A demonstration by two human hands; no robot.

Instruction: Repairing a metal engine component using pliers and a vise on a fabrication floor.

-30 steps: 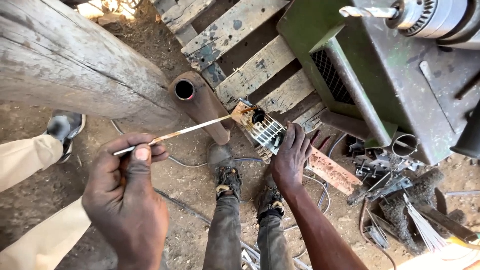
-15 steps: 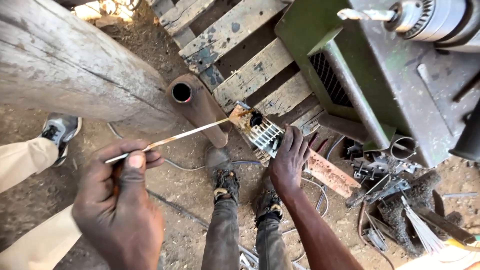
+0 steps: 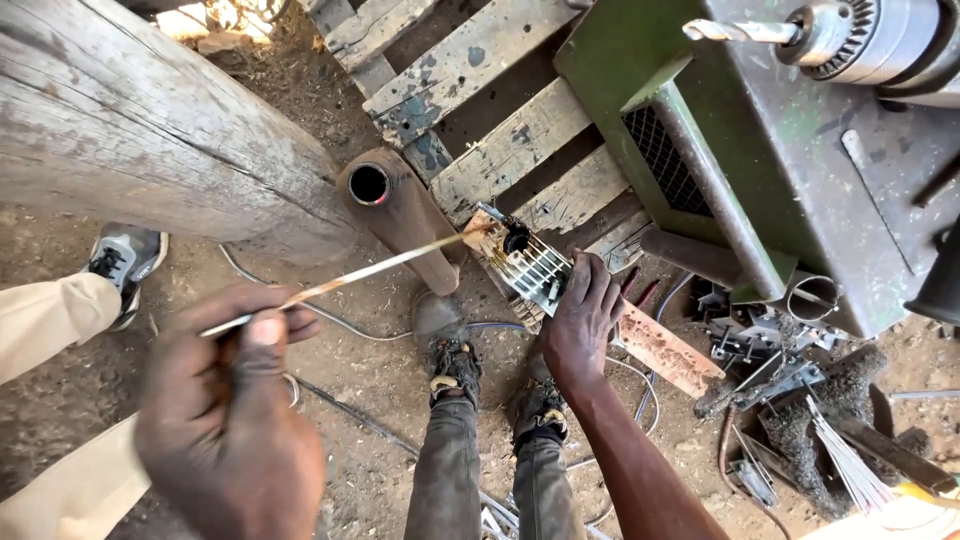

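Note:
My left hand [image 3: 230, 430], low at the left and close to the camera, pinches the near end of a thin metal rod [image 3: 370, 270]. The rod slants up to the right, and its far tip rests on a small metal grid piece [image 3: 530, 265] with parallel bars and a black knob. My right hand [image 3: 580, 320] grips that grid piece at its lower right edge and holds it against the wooden pallet [image 3: 500, 150]. My two feet in worn shoes [image 3: 450, 350] stand just below.
A thick grey log [image 3: 150, 150] lies at upper left beside a rusty pipe [image 3: 400, 215]. A green machine [image 3: 800, 180] with a drill chuck [image 3: 850, 35] fills the upper right. Scrap metal [image 3: 780, 370] and a rusty plate [image 3: 665, 350] lie at right. Another person's grey shoe [image 3: 125, 260] is at left.
My left hand has sunk lower and nearer the camera, still on the rod. The rod's tip stays on the grid piece, and my right hand has kept its hold.

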